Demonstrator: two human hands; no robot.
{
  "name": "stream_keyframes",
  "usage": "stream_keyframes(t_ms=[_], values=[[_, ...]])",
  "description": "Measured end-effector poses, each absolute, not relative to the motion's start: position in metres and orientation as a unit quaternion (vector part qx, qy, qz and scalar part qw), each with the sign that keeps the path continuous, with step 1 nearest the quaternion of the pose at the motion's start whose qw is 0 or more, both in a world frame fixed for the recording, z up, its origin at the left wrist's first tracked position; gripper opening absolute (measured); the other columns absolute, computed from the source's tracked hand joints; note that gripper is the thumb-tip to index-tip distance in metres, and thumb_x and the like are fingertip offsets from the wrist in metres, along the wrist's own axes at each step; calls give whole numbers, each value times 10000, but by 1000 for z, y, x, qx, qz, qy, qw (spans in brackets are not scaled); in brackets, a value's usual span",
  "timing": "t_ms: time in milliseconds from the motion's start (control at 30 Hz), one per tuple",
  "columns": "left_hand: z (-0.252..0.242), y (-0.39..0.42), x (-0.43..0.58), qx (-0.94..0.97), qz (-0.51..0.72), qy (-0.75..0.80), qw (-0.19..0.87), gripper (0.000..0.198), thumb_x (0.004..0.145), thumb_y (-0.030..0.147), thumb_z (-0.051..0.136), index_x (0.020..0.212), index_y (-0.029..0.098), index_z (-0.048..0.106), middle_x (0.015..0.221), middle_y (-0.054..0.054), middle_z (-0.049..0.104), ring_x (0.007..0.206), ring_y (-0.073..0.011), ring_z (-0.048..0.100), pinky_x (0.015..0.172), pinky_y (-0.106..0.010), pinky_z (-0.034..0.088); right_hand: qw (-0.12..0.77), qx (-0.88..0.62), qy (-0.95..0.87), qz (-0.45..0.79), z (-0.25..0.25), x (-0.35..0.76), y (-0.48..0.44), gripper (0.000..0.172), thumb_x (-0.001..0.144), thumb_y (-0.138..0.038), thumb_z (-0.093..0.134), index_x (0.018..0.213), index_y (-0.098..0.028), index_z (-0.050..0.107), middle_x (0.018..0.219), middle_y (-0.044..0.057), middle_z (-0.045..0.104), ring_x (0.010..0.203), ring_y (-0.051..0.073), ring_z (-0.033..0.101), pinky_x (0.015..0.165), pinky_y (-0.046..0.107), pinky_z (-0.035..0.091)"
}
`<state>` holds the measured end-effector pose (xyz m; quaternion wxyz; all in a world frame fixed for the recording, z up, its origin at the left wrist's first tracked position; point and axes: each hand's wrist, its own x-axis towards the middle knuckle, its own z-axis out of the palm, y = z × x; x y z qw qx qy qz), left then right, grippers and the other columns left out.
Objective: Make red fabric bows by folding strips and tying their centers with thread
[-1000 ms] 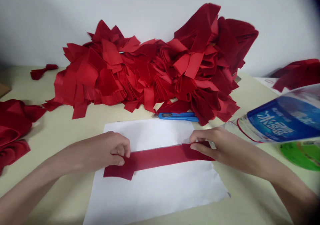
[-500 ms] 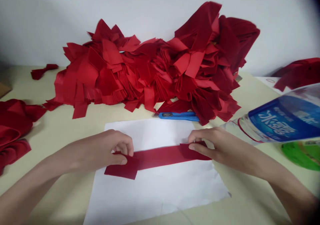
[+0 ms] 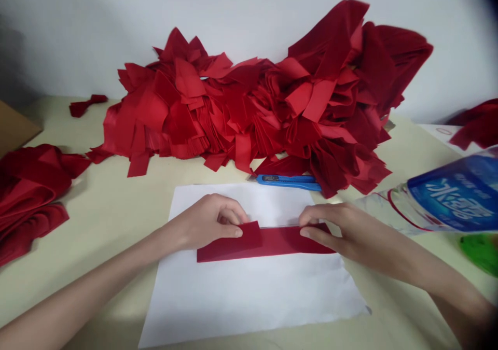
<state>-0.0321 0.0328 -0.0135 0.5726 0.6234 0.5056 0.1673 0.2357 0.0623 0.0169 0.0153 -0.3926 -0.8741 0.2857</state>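
Observation:
A red ribbon strip (image 3: 278, 241) lies across a white sheet of paper (image 3: 241, 293), both its ends folded inward over the middle. My left hand (image 3: 218, 220) pinches the left folded end between thumb and fingers, near its upper edge. On the other side, my right hand (image 3: 330, 228) pinches the right folded end, which partly hides behind the fingers. The left flap reaches toward the middle of the strip, and a stretch of the lower layer shows between the two flaps.
Behind the paper rises a large heap of red ribbon pieces (image 3: 233, 116). A blue utility knife (image 3: 290, 180) lies in front of it. To the right are a water bottle (image 3: 455, 194) on its side and a green object (image 3: 480, 251). More red fabric (image 3: 35, 189) lies left, near a cardboard box (image 3: 15, 127).
My left hand has moved right and slightly up, bringing the left end further over the strip. My right hand keeps its pinch on the right end. The whole view has shifted slightly.

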Motion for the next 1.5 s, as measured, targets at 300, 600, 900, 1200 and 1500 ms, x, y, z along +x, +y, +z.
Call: stream_keyframes(t_ms=[300,600,900,1200,1500], values=[[-24,37,-27,665,183,467,554,182,720,135,625,887,187,673,827,2,676,693,-120,563,614,-232,422,1,-409,-868,283,20,236,63,182,898,-329,485,843,-254,642,714,-31,630,629,118,550,589,234,371],[4,17,-30,775,183,476,373,127,839,150,542,869,216,647,1074,15,620,910,-129,565,798,-262,458,4,-410,-866,287,21,238,64,184,895,-337,486,850,-256,645,725,-30,637,622,115,554,580,231,379],[-25,-16,-9,855,142,456,202,231,906,151,467,1086,206,602,1249,-34,546,1197,-201,436,1025,-396,378,12,-415,-861,295,21,238,64,164,891,-331,502,869,-258,647,731,-38,641,635,110,556,590,224,383],[-26,-13,-9,851,140,455,222,189,916,168,462,1046,196,596,1209,-22,568,1145,-199,473,978,-404,432,19,-399,-867,296,17,239,64,149,900,-330,499,866,-261,627,729,-48,627,635,101,543,593,215,378],[-23,-15,-6,878,108,447,133,213,919,179,446,1068,171,597,1214,-64,578,1144,-225,495,930,-401,455,17,-394,-868,303,16,238,64,152,894,-308,503,831,-241,625,744,-38,634,653,107,548,600,219,378]])
